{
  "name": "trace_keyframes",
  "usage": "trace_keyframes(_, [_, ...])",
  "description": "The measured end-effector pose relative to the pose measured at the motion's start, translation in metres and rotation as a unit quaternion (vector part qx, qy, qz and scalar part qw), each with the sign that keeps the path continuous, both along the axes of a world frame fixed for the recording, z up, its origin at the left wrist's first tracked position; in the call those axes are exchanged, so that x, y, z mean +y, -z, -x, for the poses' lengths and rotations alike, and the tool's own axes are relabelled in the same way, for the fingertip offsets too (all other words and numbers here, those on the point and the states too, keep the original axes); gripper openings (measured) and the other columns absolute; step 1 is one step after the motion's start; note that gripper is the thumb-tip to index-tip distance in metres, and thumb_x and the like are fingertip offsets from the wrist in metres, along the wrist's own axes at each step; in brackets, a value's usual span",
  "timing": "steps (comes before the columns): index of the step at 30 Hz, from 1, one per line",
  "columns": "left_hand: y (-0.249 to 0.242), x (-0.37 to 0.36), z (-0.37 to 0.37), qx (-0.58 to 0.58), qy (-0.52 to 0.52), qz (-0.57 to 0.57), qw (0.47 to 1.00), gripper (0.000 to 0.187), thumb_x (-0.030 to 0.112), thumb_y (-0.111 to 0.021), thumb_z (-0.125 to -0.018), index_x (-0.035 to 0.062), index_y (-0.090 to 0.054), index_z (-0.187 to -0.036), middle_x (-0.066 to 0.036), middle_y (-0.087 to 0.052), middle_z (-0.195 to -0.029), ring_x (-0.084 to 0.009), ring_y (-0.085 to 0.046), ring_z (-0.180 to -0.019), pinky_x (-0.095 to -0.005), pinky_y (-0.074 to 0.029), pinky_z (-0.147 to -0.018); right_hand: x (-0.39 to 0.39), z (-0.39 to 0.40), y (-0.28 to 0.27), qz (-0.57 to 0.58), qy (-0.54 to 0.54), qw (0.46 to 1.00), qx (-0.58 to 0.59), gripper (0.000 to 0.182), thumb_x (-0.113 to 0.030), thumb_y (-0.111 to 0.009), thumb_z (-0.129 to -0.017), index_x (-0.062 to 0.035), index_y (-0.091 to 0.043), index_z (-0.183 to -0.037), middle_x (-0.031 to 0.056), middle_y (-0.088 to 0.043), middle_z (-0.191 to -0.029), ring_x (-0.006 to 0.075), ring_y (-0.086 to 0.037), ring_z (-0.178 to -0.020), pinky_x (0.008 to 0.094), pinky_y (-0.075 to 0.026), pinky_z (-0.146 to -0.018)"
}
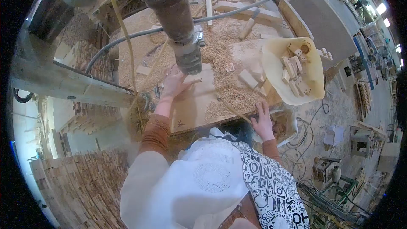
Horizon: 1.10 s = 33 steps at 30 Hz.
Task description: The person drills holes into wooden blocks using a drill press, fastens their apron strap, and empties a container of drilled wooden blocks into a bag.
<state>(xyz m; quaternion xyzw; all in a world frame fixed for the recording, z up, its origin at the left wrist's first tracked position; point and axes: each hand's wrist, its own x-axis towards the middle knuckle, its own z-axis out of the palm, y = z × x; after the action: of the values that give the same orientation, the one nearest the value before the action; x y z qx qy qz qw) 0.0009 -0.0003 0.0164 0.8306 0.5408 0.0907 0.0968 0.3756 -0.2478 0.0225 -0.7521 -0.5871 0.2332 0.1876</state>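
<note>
My left hand (pixel 174 85) lies on the sawdust-strewn wooden table (pixel 186 114), fingers spread and thumb stretched out. It is just left of the lower end of a drill-like machine head (pixel 188 57). My right hand (pixel 263 122) is at the table's front edge with its fingers extended and apart, near the end of a thin yellowish hose (pixel 233 109). No object shows in either hand. Beyond the right hand, a pale wooden block (pixel 248 79) lies among the shavings. A cream plastic tub (pixel 271 61) holds several small wooden blocks, some with drilled holes (pixel 302 87).
A second container (pixel 291 123) with wooden pieces stands below the table edge by my right hand. A grey cable (pixel 233 15) crosses above the table. A wooden-handled tool (pixel 248 27) and wood strips (pixel 209 4) lie at the back. Stacked wood (pixel 85 182) is at left.
</note>
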Motion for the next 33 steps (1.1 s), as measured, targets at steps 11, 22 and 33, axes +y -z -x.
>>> trace_keyframes(11, [0.021, -0.001, 0.007, -0.052, -0.016, -0.071, 0.996, 0.054, 0.044, -0.085, -0.067, 0.0257, -0.072, -0.117, -0.007, -0.051, -0.141, -0.0338, -0.036, -0.141, -0.0515, -0.022, -0.113, 0.000, 0.001, 0.000, 0.007, 0.002, 1.000, -0.007, 0.075, -0.016, -0.071, -0.083, -0.0100, -0.039, -0.150, 0.0216, -0.022, -0.162, 0.0453, -0.026, -0.148, 0.0480, -0.036, -0.116])
trace_keyframes(22, [0.019, -0.001, 0.006, -0.124, -0.006, -0.116, 0.986, 0.042, 0.043, -0.085, -0.068, 0.0246, -0.075, -0.105, -0.006, -0.048, -0.144, -0.0330, -0.031, -0.145, -0.0560, -0.021, -0.114, 0.001, 0.003, -0.008, 0.006, 0.012, 1.000, 0.003, 0.077, -0.013, -0.073, -0.081, -0.0118, -0.039, -0.151, 0.0194, -0.026, -0.160, 0.0422, -0.034, -0.144, 0.0449, -0.040, -0.113])
trace_keyframes(33, [0.023, -0.001, 0.007, -0.131, 0.007, -0.126, 0.983, 0.044, 0.043, -0.085, -0.070, 0.0250, -0.075, -0.109, -0.006, -0.047, -0.147, -0.0322, -0.033, -0.143, -0.0529, -0.021, -0.112, 0.001, 0.001, -0.001, -0.005, -0.011, 1.000, -0.022, 0.078, -0.015, -0.072, -0.081, -0.0117, -0.038, -0.151, 0.0214, -0.024, -0.160, 0.0462, -0.032, -0.144, 0.0495, -0.043, -0.110])
